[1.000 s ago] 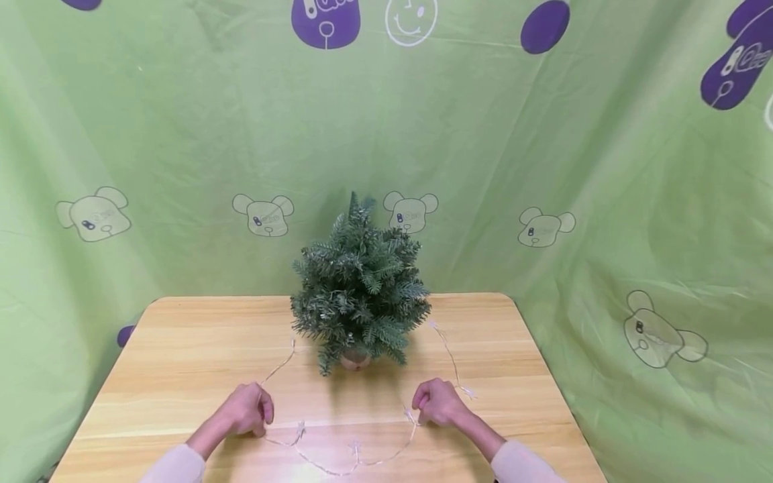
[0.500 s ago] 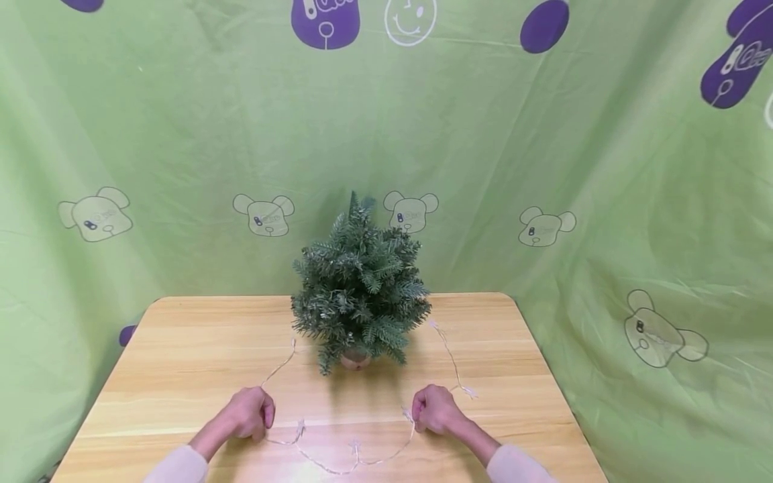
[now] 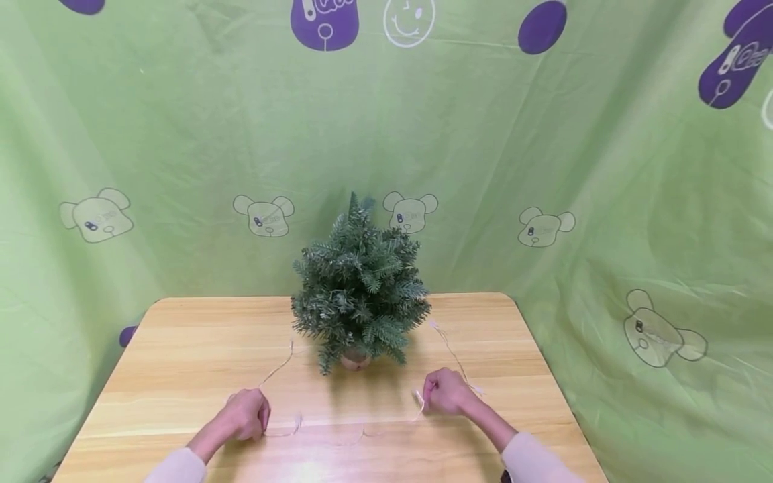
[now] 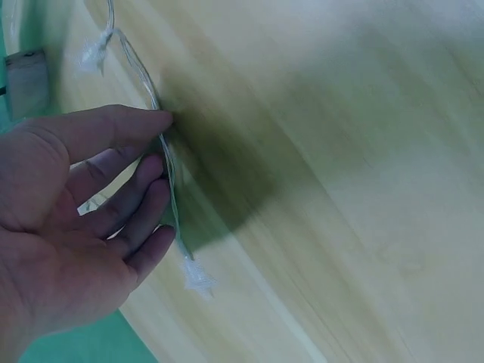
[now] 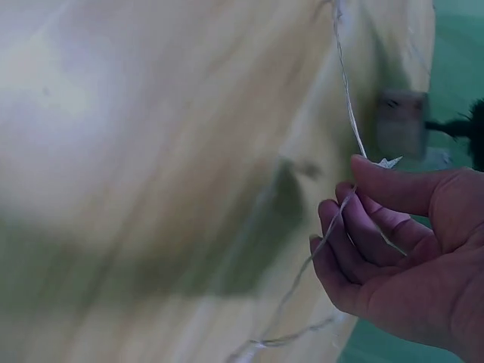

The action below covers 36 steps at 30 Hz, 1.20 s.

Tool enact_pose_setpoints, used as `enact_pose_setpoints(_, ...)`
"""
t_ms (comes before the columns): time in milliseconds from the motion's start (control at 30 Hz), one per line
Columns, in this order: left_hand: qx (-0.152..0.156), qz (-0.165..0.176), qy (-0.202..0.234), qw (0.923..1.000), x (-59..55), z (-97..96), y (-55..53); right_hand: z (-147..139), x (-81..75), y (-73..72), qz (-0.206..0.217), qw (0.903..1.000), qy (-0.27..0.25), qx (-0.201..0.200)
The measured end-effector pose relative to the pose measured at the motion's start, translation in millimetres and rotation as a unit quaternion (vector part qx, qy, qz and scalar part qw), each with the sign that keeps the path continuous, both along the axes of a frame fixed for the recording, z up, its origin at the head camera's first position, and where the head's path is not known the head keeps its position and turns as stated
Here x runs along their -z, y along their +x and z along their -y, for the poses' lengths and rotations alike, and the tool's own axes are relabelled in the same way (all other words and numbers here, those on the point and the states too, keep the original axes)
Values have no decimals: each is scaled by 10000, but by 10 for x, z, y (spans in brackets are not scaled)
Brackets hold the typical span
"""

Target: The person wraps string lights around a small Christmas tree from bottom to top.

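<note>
At left of centre, toward the front edge of the light wood-grain table [image 3: 181, 329]: with the left hand [image 3: 244, 416], grips the thin, clear twisted-wire light string [image 4: 141, 72] narrowly between thumb and curled fingers, on bare wire between two frosted translucent pendants [image 4: 199, 278]. At right of centre, slightly farther from the front edge: with the right hand [image 3: 445, 392], pinches the same light string between thumb and fingers, just beside a pointed star pendant [image 5: 391, 162]. Near the middle of the rear edge, upright: small, bushy, dark green artificial fir tree [image 3: 361, 288] on a pale brown base [image 3: 355, 361]. Between both hands, appears blurred; contact with the tabletop not determinable. Beyond the hands, extends rearward to either side of the tree.
</note>
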<state>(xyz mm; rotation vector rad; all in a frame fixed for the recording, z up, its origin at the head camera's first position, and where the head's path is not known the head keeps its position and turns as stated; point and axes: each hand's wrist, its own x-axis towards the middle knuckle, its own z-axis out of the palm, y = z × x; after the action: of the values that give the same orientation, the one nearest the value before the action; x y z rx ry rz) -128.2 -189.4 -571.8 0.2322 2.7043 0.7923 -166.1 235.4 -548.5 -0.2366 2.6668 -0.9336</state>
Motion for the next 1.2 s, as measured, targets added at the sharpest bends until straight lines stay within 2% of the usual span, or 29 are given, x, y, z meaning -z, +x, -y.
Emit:
enact_pose_setpoints(100, 171, 113, 414, 9989, -64, 54, -18, -44, -116, -64, 17, 10000, -12, 93)
enact_pose_setpoints(200, 295, 254, 678, 9969, -178, 120, -50, -99, -245, -119, 57, 9998, 17, 214)
enact_pose_setpoints(333, 455, 519, 818, 9943, -400, 200, -109, -193, -435, -165, 310, 9987, 66, 386)
enact_pose_setpoints(433, 723, 691, 1016, 9898, -595, 258, -153, -267, -571, -196, 448, 9982, 65, 400)
enact_pose_setpoints(600, 1266, 898, 1478, 9768, -870, 365, -231, -389, -778, -234, 492, 9985, -19, 243)
enact_pose_setpoints(833, 1793, 1034, 1875, 9602, -1159, 494, -312, -541, -1019, -257, 636, 9976, -254, -96)
enact_pose_setpoints(1100, 2168, 1259, 2342, 9393, -1360, 580, -320, -703, -1248, -242, 885, 9939, -427, -506)
enact_pose_setpoints(1200, 2231, 1325, 2430, 9347, -1415, 602, -339, -769, -1314, -245, 937, 9926, -475, -611)
